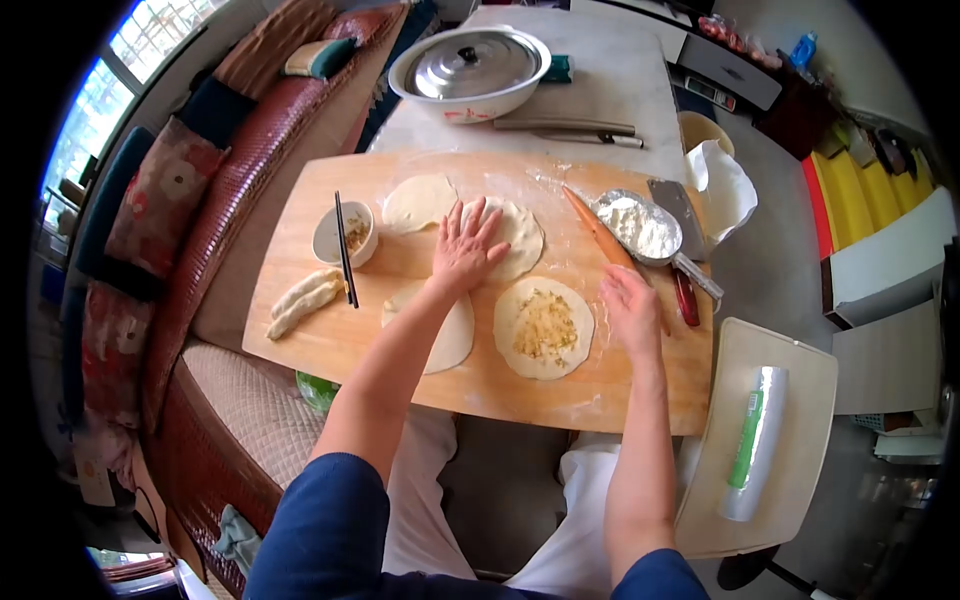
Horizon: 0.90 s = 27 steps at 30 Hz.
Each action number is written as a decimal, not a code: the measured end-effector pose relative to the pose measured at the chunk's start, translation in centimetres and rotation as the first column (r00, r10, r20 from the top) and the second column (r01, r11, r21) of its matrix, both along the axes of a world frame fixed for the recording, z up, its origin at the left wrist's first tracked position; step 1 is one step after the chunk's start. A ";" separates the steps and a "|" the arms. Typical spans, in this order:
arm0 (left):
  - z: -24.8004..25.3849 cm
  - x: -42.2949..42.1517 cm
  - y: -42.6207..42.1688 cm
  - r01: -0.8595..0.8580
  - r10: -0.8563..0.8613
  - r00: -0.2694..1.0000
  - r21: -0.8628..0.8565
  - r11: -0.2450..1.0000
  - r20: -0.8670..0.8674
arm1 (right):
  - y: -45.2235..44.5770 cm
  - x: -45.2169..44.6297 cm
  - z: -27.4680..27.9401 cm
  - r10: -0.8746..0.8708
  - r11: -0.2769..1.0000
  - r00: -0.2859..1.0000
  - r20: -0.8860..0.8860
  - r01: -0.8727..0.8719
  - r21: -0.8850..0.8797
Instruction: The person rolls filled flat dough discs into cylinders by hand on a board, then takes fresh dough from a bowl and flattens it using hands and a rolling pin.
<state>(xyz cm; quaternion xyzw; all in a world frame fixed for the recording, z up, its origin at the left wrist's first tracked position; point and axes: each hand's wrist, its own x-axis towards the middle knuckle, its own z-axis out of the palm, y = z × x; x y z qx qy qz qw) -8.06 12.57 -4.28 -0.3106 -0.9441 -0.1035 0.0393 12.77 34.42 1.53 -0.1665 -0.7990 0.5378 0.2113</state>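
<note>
The left hand (466, 250) lies palm down with fingers open and splayed, its arm stretched forward over the board (625, 395); the right hand (631, 302) is over the rolling pin (596, 224), fingers loosely bent, and whether they grip it I cannot tell. The left forearm (392, 385) hides part of the near dough round (450, 338). The pressed dough round (522, 243) lies under the left fingers, its rest showing to their right
</note>
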 end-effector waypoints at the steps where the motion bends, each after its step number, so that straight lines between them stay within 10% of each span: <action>1: -0.3 -0.5 -0.1 -0.025 0.025 0.998 -0.001 1.000 0.054 | -0.1 -0.3 0.1 -0.017 0.999 1.000 0.001 0.017 -0.029; 27: 0.5 1.4 9.8 0.034 -0.034 0.999 0.014 0.999 0.001 | -1.7 -0.6 -2.0 0.067 0.996 0.991 0.114 -0.074 0.053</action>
